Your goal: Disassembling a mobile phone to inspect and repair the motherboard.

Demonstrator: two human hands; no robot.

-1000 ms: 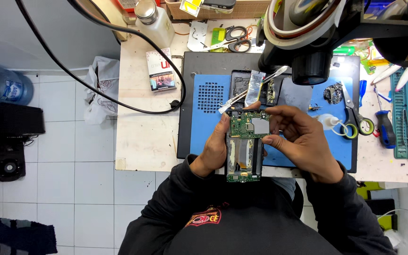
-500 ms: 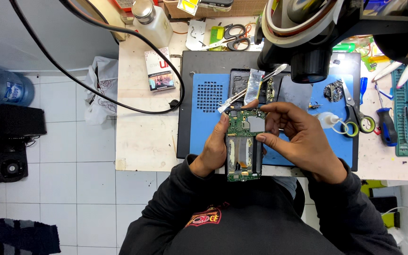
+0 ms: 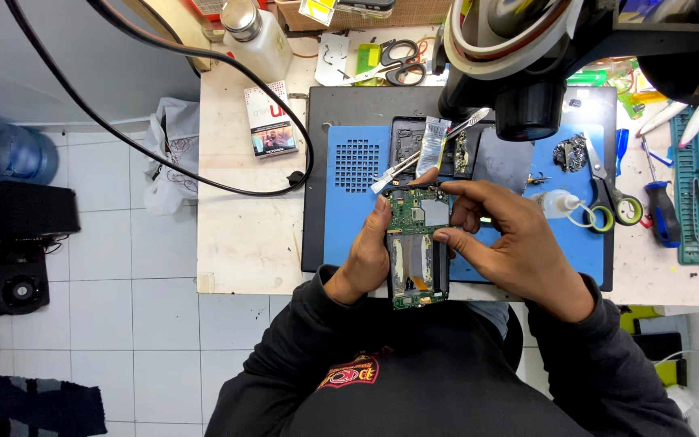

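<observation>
Opened phone (image 3: 418,251) held over the blue mat (image 3: 349,218), both hands on it.

The left hand (image 3: 363,260) grips the phone's left edge, thumb on the green board; the right hand (image 3: 505,235) pinches its right edge with fingertips at the board; tweezers (image 3: 402,166) and a glue bottle (image 3: 558,204) lie near on the counter (image 3: 244,243); I'd judge a slipped fingertip could flex the bare board or tear a ribbon.

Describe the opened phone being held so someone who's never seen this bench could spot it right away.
Start at the blue mat on the dark tray in the middle of the pale workbench. At its near edge, the left hand and right hand grip an opened phone between them. Unlike the loose parts farther up the mat, it is lifted in the hands, back cover off, green circuit board showing.
</observation>
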